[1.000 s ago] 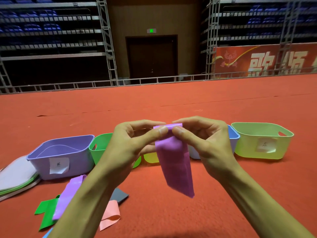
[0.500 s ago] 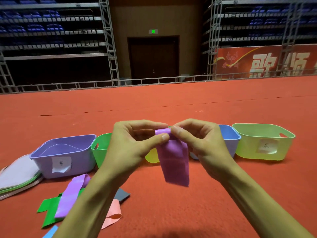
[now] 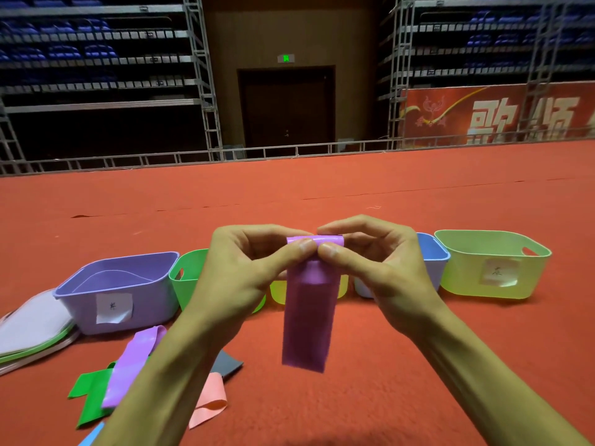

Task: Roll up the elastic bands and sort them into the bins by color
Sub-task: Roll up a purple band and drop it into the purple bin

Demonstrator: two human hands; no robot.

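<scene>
Right of the purple bin (image 3: 145, 300), the left hand (image 3: 238, 278) and right hand (image 3: 386, 272) each have a closed grip pinching the rolled top of the purple band (image 3: 307, 317); its tail hangs limp. Light, soft, probably slippery: best held at the roll's ends.

Both hands pinch the rolled top of a purple band (image 3: 307, 317) — left hand (image 3: 238, 278), right hand (image 3: 386, 272) — its tail hanging above the red carpet (image 3: 386, 397). Behind them stand a purple bin (image 3: 125, 291), a green bin (image 3: 186, 275), a blue bin (image 3: 433, 262) and a pale-green bin (image 3: 492, 265). Loose bands (image 3: 135, 365) lie at lower left.
</scene>
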